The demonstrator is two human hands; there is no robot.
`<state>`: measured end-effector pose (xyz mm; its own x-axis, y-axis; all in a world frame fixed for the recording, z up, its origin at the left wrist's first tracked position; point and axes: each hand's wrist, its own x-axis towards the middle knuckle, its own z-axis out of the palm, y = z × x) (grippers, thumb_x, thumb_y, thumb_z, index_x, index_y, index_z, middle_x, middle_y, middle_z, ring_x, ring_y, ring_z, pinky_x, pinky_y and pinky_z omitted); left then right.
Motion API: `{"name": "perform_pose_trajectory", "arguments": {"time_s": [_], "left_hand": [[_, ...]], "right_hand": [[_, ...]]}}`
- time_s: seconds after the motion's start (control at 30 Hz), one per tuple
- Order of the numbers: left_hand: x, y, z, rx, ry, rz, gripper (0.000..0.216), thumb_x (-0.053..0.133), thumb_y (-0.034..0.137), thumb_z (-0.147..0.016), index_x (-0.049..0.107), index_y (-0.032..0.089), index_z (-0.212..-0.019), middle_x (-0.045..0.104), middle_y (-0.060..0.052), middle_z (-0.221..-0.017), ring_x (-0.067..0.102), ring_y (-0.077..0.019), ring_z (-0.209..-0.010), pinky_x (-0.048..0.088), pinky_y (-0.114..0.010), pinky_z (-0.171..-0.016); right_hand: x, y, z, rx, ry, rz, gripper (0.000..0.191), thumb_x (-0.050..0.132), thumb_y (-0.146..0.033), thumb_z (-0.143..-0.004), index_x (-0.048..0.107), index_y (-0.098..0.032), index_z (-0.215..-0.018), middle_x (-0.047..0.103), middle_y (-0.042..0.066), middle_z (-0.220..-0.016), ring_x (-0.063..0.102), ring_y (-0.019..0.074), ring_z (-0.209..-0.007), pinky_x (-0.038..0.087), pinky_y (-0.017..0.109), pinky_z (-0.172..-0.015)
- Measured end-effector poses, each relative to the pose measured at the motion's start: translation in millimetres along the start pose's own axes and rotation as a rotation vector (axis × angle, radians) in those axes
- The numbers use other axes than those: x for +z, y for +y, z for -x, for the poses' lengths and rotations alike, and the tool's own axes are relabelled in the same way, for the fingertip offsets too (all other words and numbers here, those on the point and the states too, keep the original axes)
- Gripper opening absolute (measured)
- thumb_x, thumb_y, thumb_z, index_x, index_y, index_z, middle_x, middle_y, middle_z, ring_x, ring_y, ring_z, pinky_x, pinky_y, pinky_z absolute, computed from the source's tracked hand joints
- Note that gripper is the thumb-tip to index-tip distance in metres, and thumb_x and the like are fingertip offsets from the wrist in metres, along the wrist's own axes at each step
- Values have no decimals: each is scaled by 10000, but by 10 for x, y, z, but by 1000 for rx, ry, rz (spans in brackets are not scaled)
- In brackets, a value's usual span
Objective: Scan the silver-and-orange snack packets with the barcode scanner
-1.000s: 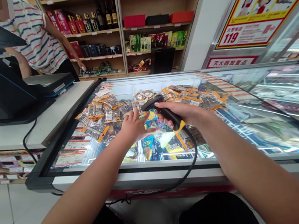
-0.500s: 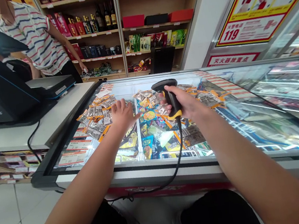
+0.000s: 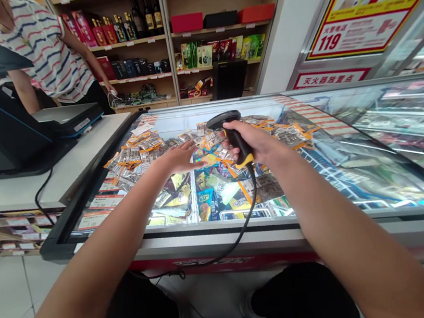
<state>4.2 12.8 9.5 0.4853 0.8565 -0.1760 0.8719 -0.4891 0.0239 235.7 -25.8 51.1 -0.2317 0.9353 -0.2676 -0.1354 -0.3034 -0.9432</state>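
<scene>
The step in hand looked to be scanning the small packets [image 3: 128, 156]; the right hand [image 3: 255, 139] was wrapped around the grip of a black-and-yellow scanner [image 3: 240, 143], its thumb near the top, with the scanner's head raised above the glass just right of the left hand [image 3: 179, 158]; that left hand was spread, fingers stretched forward over the packets and nothing visibly pinched, though I could not tell whether it touched any; the next move, I judged, called for the left hand to single out one packet and the right to aim squarely at its printed side; the packets lay loosely heaped on the glass chest [image 3: 273, 232], beyond and to both sides of the hands; price tags [image 3: 103, 201] lay left of the left forearm, and a cord [image 3: 253, 190] ran down between the forearms over the near edge; farther left stood a counter [image 3: 92, 149] with a scale [image 3: 67, 116]; beyond the hands rose shelves [image 3: 148, 40] of bottles and boxes, with a person in a striped shirt [image 3: 43, 54] at their left; a poster [image 3: 364, 6] hung beyond and right of the right hand.
</scene>
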Motion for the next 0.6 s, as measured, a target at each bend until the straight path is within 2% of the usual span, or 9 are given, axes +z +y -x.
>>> {"name": "perform_pose_trajectory", "arguments": {"time_s": [0.13, 0.23, 0.4, 0.6], "left_hand": [[-3, -117, 366, -9, -22, 0, 1028, 298, 877, -871, 223, 246, -1678, 79, -36, -1767, 204, -355, -1602, 202, -553, -1281], [-3, -191, 526, 12, -35, 29, 994, 319, 877, -864, 282, 285, -1662, 107, -6, -1768, 272, -356, -1578, 267, -487, -1264], [16, -224, 531, 1, -21, -18, 912, 379, 838, -868, 451, 283, -1588, 247, -10, -1741, 495, -333, -1440, 378, -412, -1189], [62, -192, 491, 13, 14, -37, 866, 399, 804, -884, 505, 254, -1544, 296, -36, -1725, 528, -293, -1407, 389, -350, -1163]], "right_hand": [[23, 46, 24, 76, -120, 170, 277, 641, -437, -950, 592, -198, -819, 598, 46, -666, 422, 94, -440, 366, 218, -327], [48, 85, 37, 104, -194, 230, 306, 663, -478, -932, 589, -206, -812, 574, 39, -639, 419, 99, -437, 369, 224, -325], [77, 111, 45, 102, -255, 226, 310, 684, -500, -920, 600, -211, -844, 546, 21, -644, 417, 96, -437, 400, 229, -334], [108, 107, 60, 123, -240, 222, 297, 674, -484, -932, 583, -214, -849, 538, 19, -625, 405, 99, -438, 407, 224, -333]]}}
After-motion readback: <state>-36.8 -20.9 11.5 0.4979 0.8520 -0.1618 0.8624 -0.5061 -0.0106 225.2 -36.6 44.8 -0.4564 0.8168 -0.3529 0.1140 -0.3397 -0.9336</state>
